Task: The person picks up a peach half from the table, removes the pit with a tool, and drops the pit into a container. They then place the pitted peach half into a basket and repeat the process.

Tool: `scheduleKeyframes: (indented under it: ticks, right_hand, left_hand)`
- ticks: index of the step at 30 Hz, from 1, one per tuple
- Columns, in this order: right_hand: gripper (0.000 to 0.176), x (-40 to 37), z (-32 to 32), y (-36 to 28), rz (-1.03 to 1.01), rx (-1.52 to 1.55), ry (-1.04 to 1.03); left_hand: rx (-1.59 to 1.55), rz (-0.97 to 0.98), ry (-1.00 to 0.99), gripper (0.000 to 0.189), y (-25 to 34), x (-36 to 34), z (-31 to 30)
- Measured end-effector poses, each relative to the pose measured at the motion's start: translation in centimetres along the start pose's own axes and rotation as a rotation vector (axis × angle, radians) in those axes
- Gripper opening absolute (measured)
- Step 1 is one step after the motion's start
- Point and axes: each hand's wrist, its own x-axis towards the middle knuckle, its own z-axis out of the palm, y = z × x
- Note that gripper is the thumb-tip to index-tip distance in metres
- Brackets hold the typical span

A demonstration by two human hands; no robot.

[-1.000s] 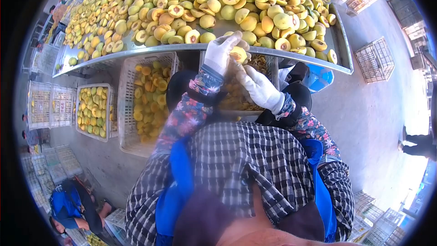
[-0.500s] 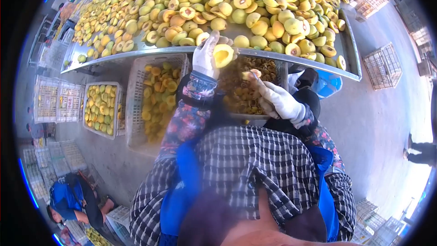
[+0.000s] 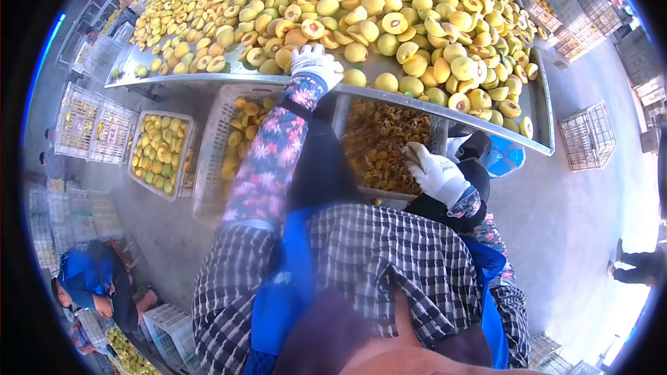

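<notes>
My left hand (image 3: 316,67), in a white glove, reaches over the table's near rim to the front of a pile of halved peaches (image 3: 313,28). Its fingers are stretched forward and slightly apart at the fruit; the fingertips are partly hidden. My right hand (image 3: 439,175), also gloved in white, hovers at the right side of a crate of brown pits and scraps (image 3: 389,140). Its fingers are pinched together, and what they hold is not clear. Many peach halves show a reddish hollow or a pit in yellow flesh.
A metal table (image 3: 278,79) with a raised rim bears the fruit. Under its edge stands a crate of peach halves (image 3: 243,121); another full crate (image 3: 163,149) stands left. A blue container (image 3: 505,156) is at right. A seated person (image 3: 97,281) is lower left.
My left hand has moved forward to the pile, and the hollowed peach half is no longer in it. My right hand has moved slightly right and down; the piece at its tool tip is gone.
</notes>
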Motion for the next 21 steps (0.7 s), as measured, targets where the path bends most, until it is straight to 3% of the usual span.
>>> scheduleKeyframes:
  ticks: [2, 6, 9, 10, 13, 15, 18, 19, 21]
  right_hand:
    - [0.041, 0.0, 0.0, 0.0, -0.023, 0.018, 0.023]
    - [0.038, -0.4, -0.2, -0.2, 0.105, 0.079, -0.001]
    - [0.034, 0.3, 0.1, -0.1, -0.036, 0.165, 0.101]
    - [0.033, 0.9, 0.0, -0.2, -0.036, 0.217, 0.094]
    - [0.033, 2.6, -0.7, -1.7, -0.138, 0.344, 0.21]
    - [0.034, 3.8, -1.7, -3.7, -0.164, 0.385, 0.262]
    - [0.036, 5.8, -3.2, -6.7, -0.386, 0.061, 0.459]
    - [0.039, 6.3, -3.3, -7.3, -0.347, -0.006, 0.496]
    - [0.038, 6.7, -3.5, -8.4, -0.303, -0.098, 0.551]
  left_hand:
    - [0.028, 0.026, 0.006, 0.032, -0.4, 1.2, 2.3]
    - [-0.421, -0.078, -0.072, 0.033, -0.6, 1.1, 2.0]
    - [-1.138, -0.125, 0.142, 0.027, -0.3, 0.8, 4.4]
    - [-1.55, -0.119, 0.245, 0.021, 0.6, 0.8, 4.2]
    - [-2.679, -0.268, 0.105, 0.02, 3.1, -1.4, -0.5]
    - [-2.823, -0.326, 0.098, 0.021, 5.4, -2.5, -2.9]
    - [-2.959, -0.331, 0.074, 0.024, 7.4, -3.2, -4.2]
    - [-2.99, -0.322, 0.056, 0.026, 8.0, -3.4, -4.4]
    - [-2.758, -0.295, 0.113, 0.043, 9.0, -4.0, -5.1]
